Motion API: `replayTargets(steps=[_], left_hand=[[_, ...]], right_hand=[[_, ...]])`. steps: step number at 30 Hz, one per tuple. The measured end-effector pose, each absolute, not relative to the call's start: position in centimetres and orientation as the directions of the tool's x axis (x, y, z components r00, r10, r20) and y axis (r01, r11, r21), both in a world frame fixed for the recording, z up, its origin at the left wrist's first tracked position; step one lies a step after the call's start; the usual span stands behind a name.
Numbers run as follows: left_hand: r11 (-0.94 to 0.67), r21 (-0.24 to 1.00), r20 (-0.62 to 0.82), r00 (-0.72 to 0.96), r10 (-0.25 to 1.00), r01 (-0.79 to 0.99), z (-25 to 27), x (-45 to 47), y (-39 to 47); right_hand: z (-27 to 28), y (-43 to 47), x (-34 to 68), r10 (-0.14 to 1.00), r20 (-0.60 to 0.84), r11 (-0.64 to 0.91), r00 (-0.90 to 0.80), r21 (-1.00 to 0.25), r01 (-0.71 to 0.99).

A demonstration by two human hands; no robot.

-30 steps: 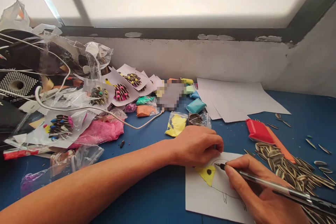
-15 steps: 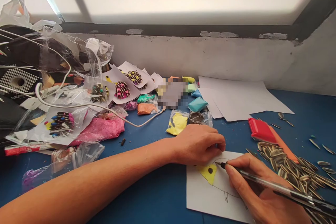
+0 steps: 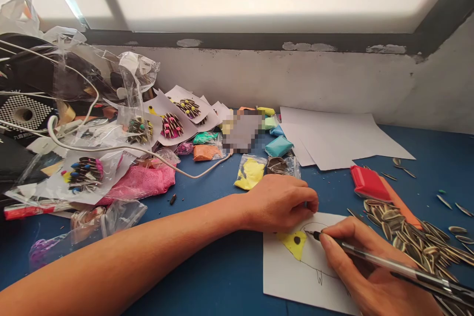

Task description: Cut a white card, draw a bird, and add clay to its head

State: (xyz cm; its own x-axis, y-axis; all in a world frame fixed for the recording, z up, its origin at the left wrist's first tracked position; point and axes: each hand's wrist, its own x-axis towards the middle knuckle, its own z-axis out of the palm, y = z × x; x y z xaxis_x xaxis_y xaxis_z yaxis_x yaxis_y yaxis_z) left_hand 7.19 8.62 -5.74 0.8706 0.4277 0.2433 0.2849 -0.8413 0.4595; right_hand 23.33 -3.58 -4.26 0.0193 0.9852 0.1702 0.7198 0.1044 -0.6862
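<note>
A white sheet of paper [image 3: 292, 284] lies on the blue tabletop, with a rounded outline and small legs drawn on it in black. At the outline's left end sits a flat yellow clay piece [image 3: 299, 249] with a dark round spot. My right hand [image 3: 370, 261] is shut on a clear-barrelled black pen [image 3: 385, 260], whose tip touches the paper just right of the upper part of the yellow piece. My left hand [image 3: 277, 202] rests on the sheet's upper left edge with its fingers curled in; its fingertips are partly hidden and nothing shows in them.
Sunflower seeds [image 3: 403, 232] are heaped at the right beside a red clay packet [image 3: 370, 182]. Blank white sheets [image 3: 333, 133] lie farther back. Yellow clay [image 3: 251, 173] and other packets stand beyond my left hand. Seed-decorated pictures [image 3: 172, 126], plastic bags and a white cable [image 3: 177, 170] crowd the left.
Almost nothing differs. Both hands, the pen and the paper keep nearly the same positions; the whole view has shifted very slightly.
</note>
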Motion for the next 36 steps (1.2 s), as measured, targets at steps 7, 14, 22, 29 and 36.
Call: replayTargets(steps=[7, 14, 22, 29, 36], left_hand=[[-0.84, 0.454, 0.228, 0.872, 0.433, 0.298, -5.6, 7.2, 8.7], [-0.829, 0.478, 0.238, 0.866, 0.44, 0.29, -5.6, 7.3, 8.6], [-0.824, 0.486, 0.231, 0.866, 0.443, 0.291, -5.4, 7.2, 8.5], [-0.825, 0.485, 0.24, 0.863, 0.446, 0.291, -5.5, 7.3, 8.5], [-0.836, 0.481, 0.274, 0.86, 0.43, 0.264, -5.9, 7.3, 8.6]], right_hand=[[-4.5, -3.3, 23.5, 0.973, 0.231, 0.14, 0.027, -0.672, 0.727], [-4.6, -3.0, 24.4, 0.941, 0.337, 0.228, -0.026, -0.577, 0.784], [-4.7, -3.1, 24.1, 0.953, 0.299, 0.219, -0.04, -0.595, 0.773], [-4.4, -3.1, 24.0, 0.955, 0.296, 0.192, -0.006, -0.602, 0.775], [-4.4, -2.9, 24.0, 0.958, 0.286, 0.201, -0.026, -0.603, 0.772]])
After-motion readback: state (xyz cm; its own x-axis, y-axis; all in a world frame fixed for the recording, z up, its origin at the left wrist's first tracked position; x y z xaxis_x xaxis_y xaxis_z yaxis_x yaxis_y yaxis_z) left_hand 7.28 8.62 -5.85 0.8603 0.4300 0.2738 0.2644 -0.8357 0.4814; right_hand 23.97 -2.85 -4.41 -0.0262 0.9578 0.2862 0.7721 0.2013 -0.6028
